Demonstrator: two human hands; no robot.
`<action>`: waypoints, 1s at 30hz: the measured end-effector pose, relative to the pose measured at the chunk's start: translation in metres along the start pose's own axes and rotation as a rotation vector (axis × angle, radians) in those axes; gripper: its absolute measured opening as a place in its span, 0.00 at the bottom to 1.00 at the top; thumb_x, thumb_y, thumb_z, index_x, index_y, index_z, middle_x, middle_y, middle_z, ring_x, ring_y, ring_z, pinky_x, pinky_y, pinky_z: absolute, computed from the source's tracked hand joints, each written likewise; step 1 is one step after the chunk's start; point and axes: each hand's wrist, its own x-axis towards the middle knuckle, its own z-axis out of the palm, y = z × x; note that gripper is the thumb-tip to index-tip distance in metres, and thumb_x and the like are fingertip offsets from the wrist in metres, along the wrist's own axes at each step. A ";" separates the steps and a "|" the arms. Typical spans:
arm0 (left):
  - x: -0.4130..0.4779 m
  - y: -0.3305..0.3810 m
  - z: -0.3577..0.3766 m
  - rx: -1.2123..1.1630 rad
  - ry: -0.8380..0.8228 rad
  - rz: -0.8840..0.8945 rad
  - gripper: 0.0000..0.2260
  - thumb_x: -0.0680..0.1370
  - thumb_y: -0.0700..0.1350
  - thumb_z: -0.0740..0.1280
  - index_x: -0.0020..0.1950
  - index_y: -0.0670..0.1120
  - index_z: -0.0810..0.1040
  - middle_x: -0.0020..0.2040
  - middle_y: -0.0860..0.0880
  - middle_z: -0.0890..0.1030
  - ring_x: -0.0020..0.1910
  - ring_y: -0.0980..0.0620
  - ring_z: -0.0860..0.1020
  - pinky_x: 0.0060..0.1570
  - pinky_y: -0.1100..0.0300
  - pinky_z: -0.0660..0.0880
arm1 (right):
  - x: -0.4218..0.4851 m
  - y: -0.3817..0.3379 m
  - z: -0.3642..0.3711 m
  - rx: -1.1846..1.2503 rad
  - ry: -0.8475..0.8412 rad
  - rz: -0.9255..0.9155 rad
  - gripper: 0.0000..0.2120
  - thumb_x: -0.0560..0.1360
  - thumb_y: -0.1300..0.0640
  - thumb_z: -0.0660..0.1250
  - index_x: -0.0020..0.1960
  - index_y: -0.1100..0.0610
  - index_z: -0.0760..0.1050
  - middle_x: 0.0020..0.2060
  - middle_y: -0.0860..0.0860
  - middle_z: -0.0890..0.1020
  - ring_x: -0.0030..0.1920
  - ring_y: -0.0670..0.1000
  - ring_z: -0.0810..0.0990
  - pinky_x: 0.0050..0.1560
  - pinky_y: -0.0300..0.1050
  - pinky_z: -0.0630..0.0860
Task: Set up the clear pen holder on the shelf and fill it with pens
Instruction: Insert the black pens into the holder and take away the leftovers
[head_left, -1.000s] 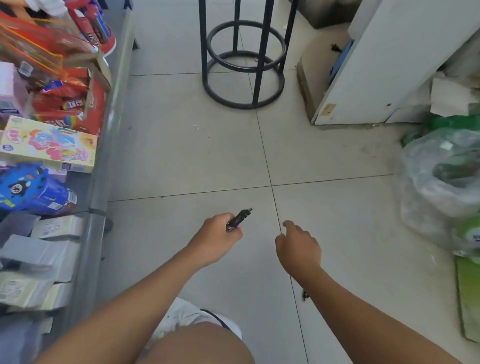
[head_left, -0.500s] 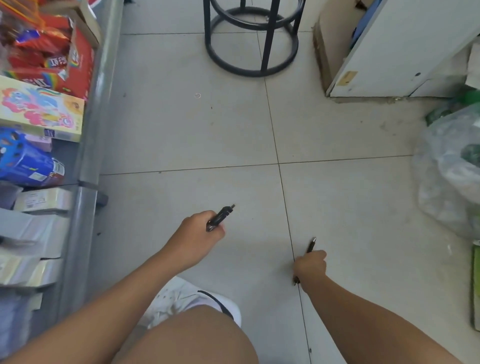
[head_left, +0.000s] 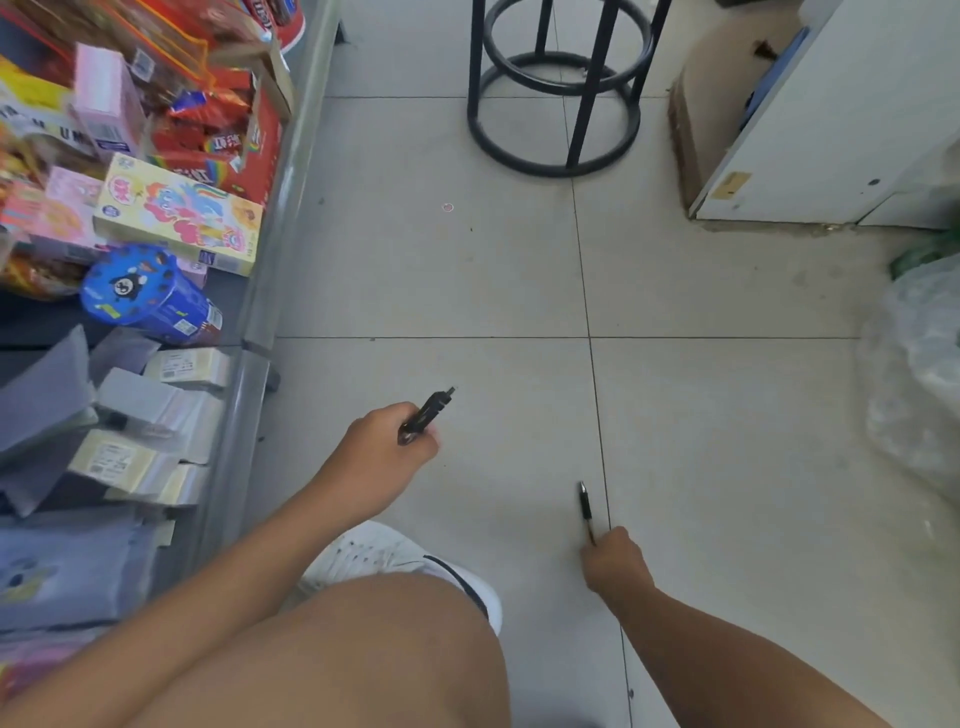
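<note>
My left hand (head_left: 382, 454) is held above the tiled floor and grips a bundle of black pens (head_left: 427, 414), their ends pointing up and to the right. My right hand (head_left: 615, 564), lower and to the right, pinches a single black pen (head_left: 586, 512) by one end, its other end pointing away from me along the tile seam. The clear pen holder is not in view. The shelf (head_left: 244, 395) runs along the left side, packed with goods.
The shelf holds a blue round tin (head_left: 148, 293), a colourful flat box (head_left: 179, 213), red snack packs and grey wrapped packets (head_left: 135, 410). A black stool base (head_left: 553, 111) stands ahead. A white cabinet (head_left: 831, 119) and a clear plastic bag (head_left: 919, 384) are on the right. My white shoe (head_left: 395, 558) and knee are below.
My right hand dropped to the floor, closed on the single pen and now holds it. The left hand kept its pens. The view tilted down, then back up.
</note>
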 end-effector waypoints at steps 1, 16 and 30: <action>-0.003 -0.002 -0.003 -0.003 0.006 0.000 0.09 0.77 0.47 0.66 0.43 0.42 0.76 0.32 0.52 0.71 0.30 0.52 0.66 0.34 0.57 0.64 | -0.001 0.004 0.003 -0.046 -0.002 -0.019 0.11 0.79 0.56 0.58 0.59 0.61 0.67 0.51 0.55 0.75 0.53 0.58 0.78 0.50 0.48 0.76; -0.041 0.004 -0.057 -0.048 0.228 0.014 0.07 0.77 0.47 0.67 0.41 0.45 0.77 0.31 0.53 0.73 0.31 0.53 0.69 0.34 0.57 0.65 | -0.084 -0.103 -0.013 0.424 0.122 -0.581 0.02 0.78 0.56 0.65 0.51 0.53 0.74 0.39 0.47 0.81 0.34 0.47 0.77 0.33 0.41 0.72; -0.195 0.063 -0.165 -0.261 0.732 0.187 0.12 0.80 0.47 0.65 0.37 0.47 0.75 0.27 0.57 0.72 0.27 0.61 0.70 0.34 0.61 0.69 | -0.310 -0.221 -0.090 0.599 -0.010 -1.333 0.09 0.78 0.55 0.68 0.40 0.57 0.75 0.28 0.48 0.72 0.27 0.43 0.68 0.30 0.37 0.64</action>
